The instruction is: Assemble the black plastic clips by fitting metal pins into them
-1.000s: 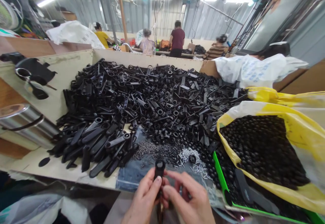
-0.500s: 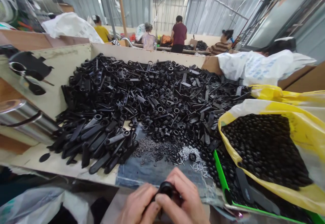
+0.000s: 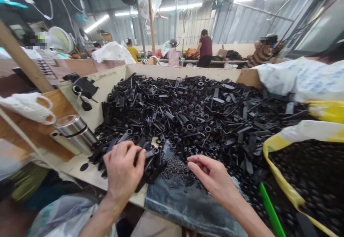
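Note:
My left hand (image 3: 124, 165) is on the near-left heap of long black plastic handles (image 3: 111, 142). Its fingers curl round a black handle with a ringed end (image 3: 153, 151), which shows past the thumb. To the right, my right hand (image 3: 212, 176) is over small dark metal pieces (image 3: 174, 167) on a dark blue sheet (image 3: 172, 197). Thumb and forefinger are pinched together there; whatever lies between the tips is too small to make out. Behind both hands spreads a big pile of black ringed parts (image 3: 172, 111).
A steel flask (image 3: 76, 133) stands left, below hanging keys (image 3: 82, 97). On the right are a yellow-white bag (image 3: 282, 187) of black round pieces and a green tray edge (image 3: 271, 208). Light boards (image 3: 185, 70) wall the pile. Several people work in the background.
My hands were together at the front edge round a black round part. Now they are apart, left on the handles, right at the small pieces; that part is out of sight. The view has swung left.

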### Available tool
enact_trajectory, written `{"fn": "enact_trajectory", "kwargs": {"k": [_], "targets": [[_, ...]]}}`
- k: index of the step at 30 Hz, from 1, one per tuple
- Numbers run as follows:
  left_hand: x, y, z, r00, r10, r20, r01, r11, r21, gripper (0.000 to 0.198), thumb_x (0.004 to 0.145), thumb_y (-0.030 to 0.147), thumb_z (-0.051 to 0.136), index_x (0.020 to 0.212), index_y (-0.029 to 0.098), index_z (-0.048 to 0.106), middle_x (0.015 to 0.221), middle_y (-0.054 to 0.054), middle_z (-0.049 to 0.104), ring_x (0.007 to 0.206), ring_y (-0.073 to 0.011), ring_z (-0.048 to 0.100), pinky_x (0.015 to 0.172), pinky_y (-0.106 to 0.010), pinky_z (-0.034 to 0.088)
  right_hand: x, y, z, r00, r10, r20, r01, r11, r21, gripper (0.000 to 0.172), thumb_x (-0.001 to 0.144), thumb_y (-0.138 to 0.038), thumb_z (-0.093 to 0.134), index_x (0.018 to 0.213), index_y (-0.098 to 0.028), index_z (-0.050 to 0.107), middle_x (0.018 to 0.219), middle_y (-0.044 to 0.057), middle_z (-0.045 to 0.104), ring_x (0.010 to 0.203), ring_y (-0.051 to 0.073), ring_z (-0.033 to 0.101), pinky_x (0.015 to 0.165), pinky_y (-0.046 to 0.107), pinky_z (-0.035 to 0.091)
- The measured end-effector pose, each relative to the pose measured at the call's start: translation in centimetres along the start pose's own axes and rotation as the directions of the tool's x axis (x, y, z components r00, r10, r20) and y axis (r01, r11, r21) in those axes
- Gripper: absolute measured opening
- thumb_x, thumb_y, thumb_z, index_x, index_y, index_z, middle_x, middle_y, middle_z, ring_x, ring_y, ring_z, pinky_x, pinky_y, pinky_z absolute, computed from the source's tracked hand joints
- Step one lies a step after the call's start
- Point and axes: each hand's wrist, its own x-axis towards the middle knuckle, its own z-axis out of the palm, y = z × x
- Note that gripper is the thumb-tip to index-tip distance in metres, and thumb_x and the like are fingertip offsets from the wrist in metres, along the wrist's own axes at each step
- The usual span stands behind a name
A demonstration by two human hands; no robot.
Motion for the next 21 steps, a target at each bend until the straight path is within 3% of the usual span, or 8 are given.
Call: {"fn": "enact_trajectory", "kwargs": {"k": [3,7,12,16,19,21], "targets": [[0.8,-1.3,1.8,1.000,-0.013,-0.006,0.014,0.993,0.113,0.014,0.097,0.028,0.064,0.096,0.023,0.076,0.113,-0.011,0.073,0.110,-0.0371,0.060,0.086,-0.051,0.036,3.1,1.3,-1.1,0.999,-0.035,-0.024,0.030,0.982,-0.186,0.032,0.102,-0.037,0.050,0.098,-0.022,0.078,0.083,0.001,0.077,0.074,0.018,0.069,0.067,0.026,0.050],[-0.1,-1.8,3.1,0.999,-0.038,-0.038,0.041,0.995,0.093,0.021,0.101,0.032,0.058,0.101,0.024,0.077,0.114,-0.011,0.074,0.110,-0.0363,0.060,0.088,-0.052,0.035,7.1,1.5,-0.7,0.999,-0.054,0.005,0.052,0.935,-0.352,0.022,0.101,-0.025,0.056,0.099,-0.024,0.077,0.094,0.001,0.079,0.087,0.018,0.073,0.076,0.025,0.050],[-0.6,-2.4,2.8,0.998,-0.038,-0.043,0.040,0.998,0.041,0.021,0.102,0.031,0.055,0.104,0.024,0.075,0.117,-0.013,0.073,0.111,-0.0365,0.058,0.092,-0.053,0.037,10.0,-0.1,2.5,0.995,-0.027,0.096,0.077,0.813,-0.577,0.015,0.096,-0.027,0.071,0.084,-0.020,0.076,0.099,0.008,0.077,0.092,0.024,0.074,0.077,0.029,0.049],[0.3,-1.4,1.8,0.999,0.017,-0.043,-0.019,0.999,-0.032,0.017,0.101,0.028,0.057,0.106,0.024,0.073,0.117,-0.013,0.072,0.112,-0.0362,0.058,0.092,-0.053,0.039,10.4,-0.4,4.5,0.995,0.021,0.097,0.050,0.739,-0.672,0.014,0.097,-0.030,0.071,0.091,-0.018,0.076,0.103,0.013,0.075,0.092,0.026,0.074,0.074,0.031,0.050],[2.8,0.5,1.3,0.988,0.143,0.063,-0.137,0.986,-0.093,0.017,0.101,0.024,0.058,0.103,0.026,0.075,0.113,-0.009,0.074,0.114,-0.0337,0.058,0.094,-0.052,0.037,10.5,-0.1,4.5,0.995,0.028,0.095,0.044,0.730,-0.682,0.014,0.099,-0.029,0.068,0.091,-0.019,0.075,0.101,0.011,0.074,0.091,0.025,0.074,0.073,0.030,0.049],[5.3,1.5,1.4,0.948,0.245,0.202,-0.226,0.968,-0.109,0.021,0.102,0.022,0.055,0.103,0.027,0.076,0.110,-0.006,0.075,0.113,-0.0321,0.060,0.094,-0.052,0.037,10.4,0.0,4.0,0.996,0.014,0.084,0.046,0.747,-0.664,0.013,0.099,-0.025,0.066,0.090,-0.020,0.074,0.100,0.009,0.073,0.090,0.023,0.073,0.073,0.029,0.048]]}}
